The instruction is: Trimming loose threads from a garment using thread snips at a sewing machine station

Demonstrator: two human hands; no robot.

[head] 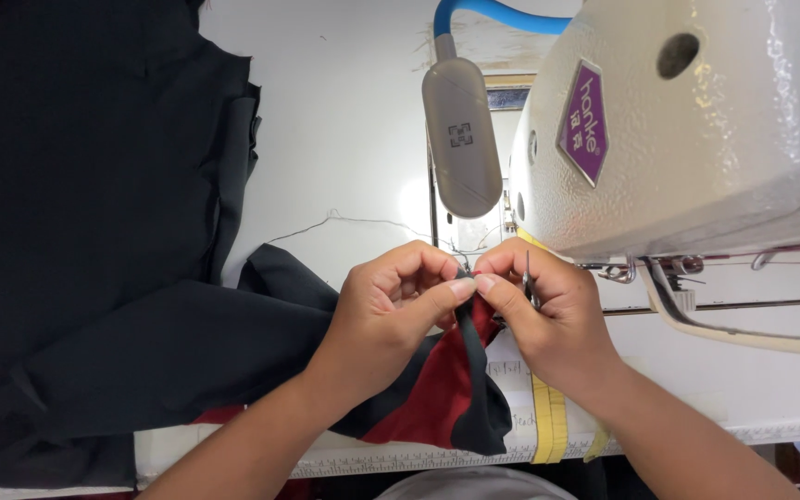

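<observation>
Left hand [391,310] and right hand [543,310] both pinch the black-and-red cloth [451,393] edge, thumbs touching, just below the sewing machine [696,130]; lamp [460,139] left of it.

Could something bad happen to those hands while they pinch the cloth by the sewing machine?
Maybe. The right hand also holds a thin pointed metal tool close to the left hand, so a slip might poke a finger. Both hands pinch the black and red cloth just in front of the sewing machine, so fingers could stray near its needle area. A loose thread on the table might get tangled.
</observation>
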